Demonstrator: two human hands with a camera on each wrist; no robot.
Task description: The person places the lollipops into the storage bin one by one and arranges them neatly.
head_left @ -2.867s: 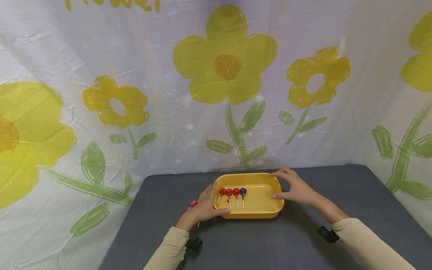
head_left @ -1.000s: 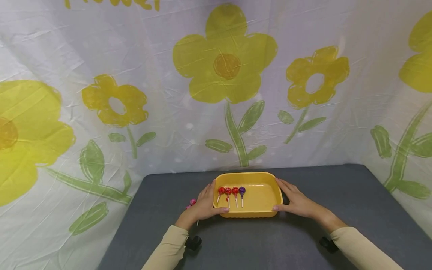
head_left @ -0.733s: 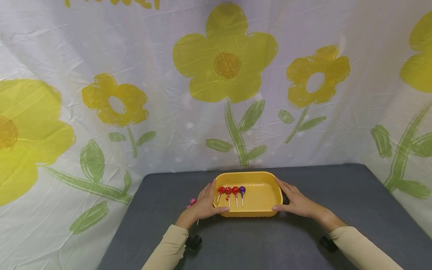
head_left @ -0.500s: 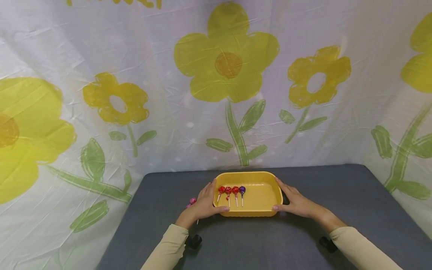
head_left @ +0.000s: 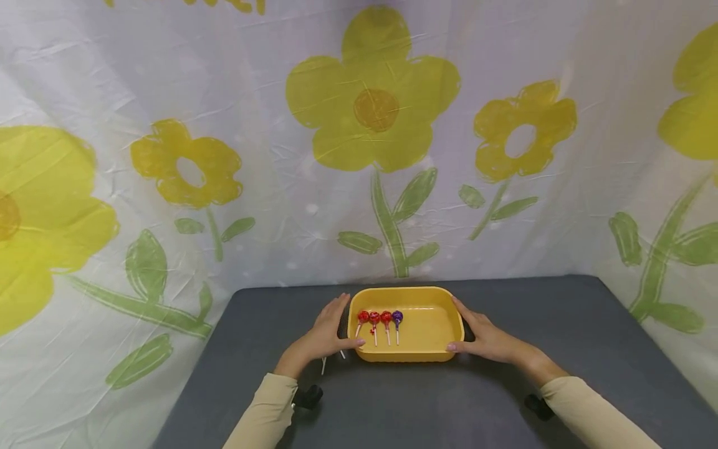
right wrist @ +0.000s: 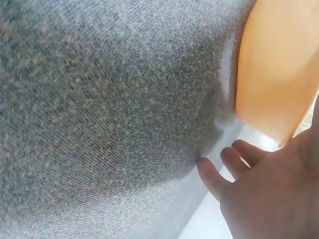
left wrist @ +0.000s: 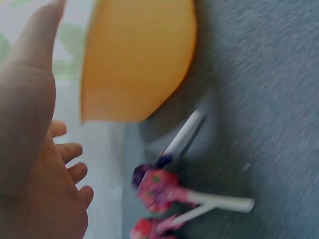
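A yellow tray [head_left: 429,330] stands on the table with three red lollipops [head_left: 374,318] and a purple lollipop [head_left: 397,317] lying side by side in its left half. At its left end, my left hand [head_left: 315,340] has fingers and thumb spread; the left wrist view shows a gap between hand and tray wall. Pink lollipops [left wrist: 157,191] and a dark-wrapped one [left wrist: 142,174] lie on the table beside this hand, mostly hidden in the head view. My right hand [head_left: 489,337] holds the tray's right end between thumb and forefinger, its other fingers loosely spread.
The dark grey table [head_left: 426,405] runs back to a cloth backdrop [head_left: 280,187] printed with yellow flowers. Black wrist cameras [head_left: 308,396] hang under both wrists.
My right hand shifts its hold to the tray's right corners early on, then stays. My left hand has just come off the tray's left end, moving left. The lollipops in the tray keep their places.
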